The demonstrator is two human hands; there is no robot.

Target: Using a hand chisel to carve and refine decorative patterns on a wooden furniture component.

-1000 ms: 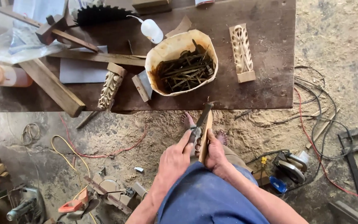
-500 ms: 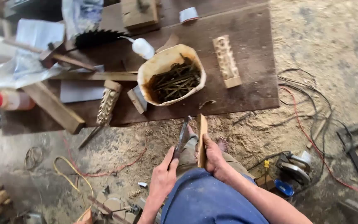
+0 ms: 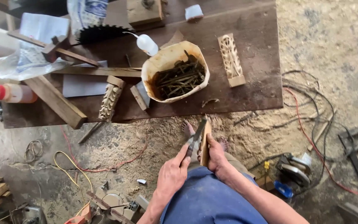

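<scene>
Left hand [image 3: 171,176] grips a chisel [image 3: 196,139], its handle hidden, beside wood strip [image 3: 206,143]

A woodcarving workshop: sawdust-covered floor [image 3: 154,137], carved wooden blocks [image 3: 231,59] and a circular saw blade [image 3: 98,33] on the surface [image 3: 253,91] at top, power tools [image 3: 295,170] and cables lower right.

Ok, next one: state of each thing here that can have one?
left hand: closed on a metal blade tool
right hand: closed on a thin wooden piece, held on edge
cut-open bucket: upright, holding dark metal tools
white squeeze bottle: lying on its side, capped
carved block: lying flat on the workbench
red-capped bottle: on its side, capped
</scene>
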